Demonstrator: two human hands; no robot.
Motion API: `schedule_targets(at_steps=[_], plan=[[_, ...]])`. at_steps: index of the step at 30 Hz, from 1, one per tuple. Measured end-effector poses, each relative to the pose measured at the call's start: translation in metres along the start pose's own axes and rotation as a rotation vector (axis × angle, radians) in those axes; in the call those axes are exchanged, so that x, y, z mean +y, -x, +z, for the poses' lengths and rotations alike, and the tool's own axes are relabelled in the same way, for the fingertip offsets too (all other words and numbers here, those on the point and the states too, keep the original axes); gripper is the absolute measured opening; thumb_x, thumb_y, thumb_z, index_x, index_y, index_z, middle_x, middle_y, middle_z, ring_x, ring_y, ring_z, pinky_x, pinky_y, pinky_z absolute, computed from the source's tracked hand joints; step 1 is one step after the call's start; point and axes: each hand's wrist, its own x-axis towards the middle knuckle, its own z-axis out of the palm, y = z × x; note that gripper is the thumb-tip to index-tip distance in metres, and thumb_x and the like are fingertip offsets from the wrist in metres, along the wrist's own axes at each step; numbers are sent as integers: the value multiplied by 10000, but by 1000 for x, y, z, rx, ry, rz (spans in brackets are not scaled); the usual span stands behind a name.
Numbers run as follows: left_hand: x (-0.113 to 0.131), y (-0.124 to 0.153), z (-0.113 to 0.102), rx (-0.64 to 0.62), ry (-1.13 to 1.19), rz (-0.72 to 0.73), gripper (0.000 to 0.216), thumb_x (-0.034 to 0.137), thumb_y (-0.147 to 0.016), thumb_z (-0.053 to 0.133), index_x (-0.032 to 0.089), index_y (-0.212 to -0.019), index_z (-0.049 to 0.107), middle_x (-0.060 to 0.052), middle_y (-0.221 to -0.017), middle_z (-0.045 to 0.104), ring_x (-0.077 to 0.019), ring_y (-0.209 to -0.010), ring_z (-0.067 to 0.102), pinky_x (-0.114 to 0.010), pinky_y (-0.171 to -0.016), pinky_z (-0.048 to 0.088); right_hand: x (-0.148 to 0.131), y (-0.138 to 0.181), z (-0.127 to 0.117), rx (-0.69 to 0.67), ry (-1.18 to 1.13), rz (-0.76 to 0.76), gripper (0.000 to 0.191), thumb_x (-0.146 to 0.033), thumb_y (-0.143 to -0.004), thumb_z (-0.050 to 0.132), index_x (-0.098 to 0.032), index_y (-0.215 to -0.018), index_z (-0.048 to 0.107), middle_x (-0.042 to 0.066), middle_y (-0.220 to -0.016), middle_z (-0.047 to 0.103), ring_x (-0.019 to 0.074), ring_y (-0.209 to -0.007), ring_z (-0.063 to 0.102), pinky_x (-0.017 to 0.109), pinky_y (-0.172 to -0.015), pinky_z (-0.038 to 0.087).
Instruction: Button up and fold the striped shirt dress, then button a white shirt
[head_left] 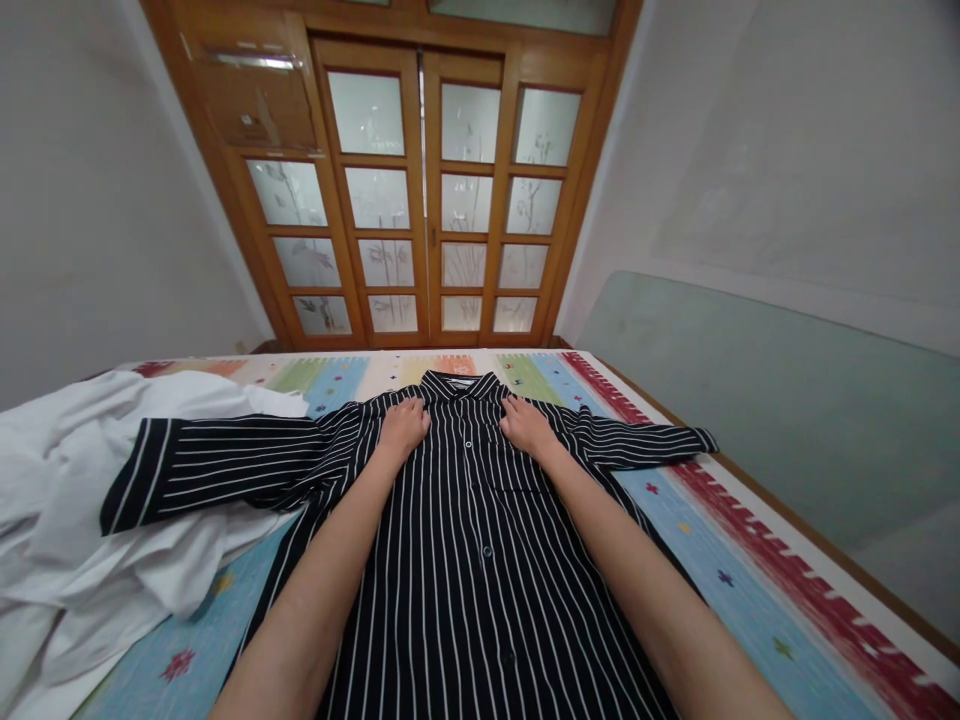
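A black shirt with white stripes (442, 560) lies front up and buttoned, its collar at the far end and both sleeves spread out sideways. My left hand (406, 424) is closed on the cloth at the chest, just below the left side of the collar. On the other side of the button line, my right hand (526, 425) pinches the cloth above the chest pocket. The fingertips of both hands are partly hidden. The left sleeve lies over a heap of white cloth (67, 480); the right sleeve reaches toward the bed's edge.
Beneath the shirt is a colourful patterned bedcover (720, 540) with blue, green and red bands. A pale green panel (787, 400) stands along the right side. Wooden doors with glass panes (427, 200) are beyond the far edge, between pale walls.
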Motion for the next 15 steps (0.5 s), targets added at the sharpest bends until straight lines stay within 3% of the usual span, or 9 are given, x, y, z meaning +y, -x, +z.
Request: schedule_targets(at_steps=[4, 8, 12, 15], plan=[[-2, -1, 0, -14, 10, -24, 297, 182, -918, 391, 109, -1063, 639, -160, -1072, 683, -279, -1044, 627, -387, -886, 470, 0, 0, -2, 63, 24, 5, 279, -172, -901, 404, -95, -1009, 649, 174, -1083, 639, 265, -1042, 551, 342, -923, 392], [-3, -2, -1, -17, 23, -43, 273, 134, -901, 397, 115, -1047, 628, -160, -1025, 686, -273, -991, 640, -369, -852, 476, -1, 2, -2, 153, 4, -5, 210, -155, -886, 425, -115, -897, 631, 157, -962, 631, 256, -967, 539, 333, -876, 389], [-2, -1, -1, -2, 27, -54, 257, 133, -904, 391, 99, -1045, 604, -169, -988, 674, -275, -947, 643, -364, -826, 479, -1, 3, -3, 141, -55, -7, 201, -198, -904, 426, -114, -954, 602, 142, -961, 630, 255, -958, 544, 336, -874, 394], [-1, -1, -1, 18, 25, -51, 249, 134, -903, 386, 88, -1047, 585, -167, -958, 663, -278, -936, 636, -365, -829, 474, -2, 3, -5, 113, -102, 35, 325, -274, -926, 427, -98, -1177, 537, 148, -1110, 613, 248, -975, 565, 326, -856, 421]])
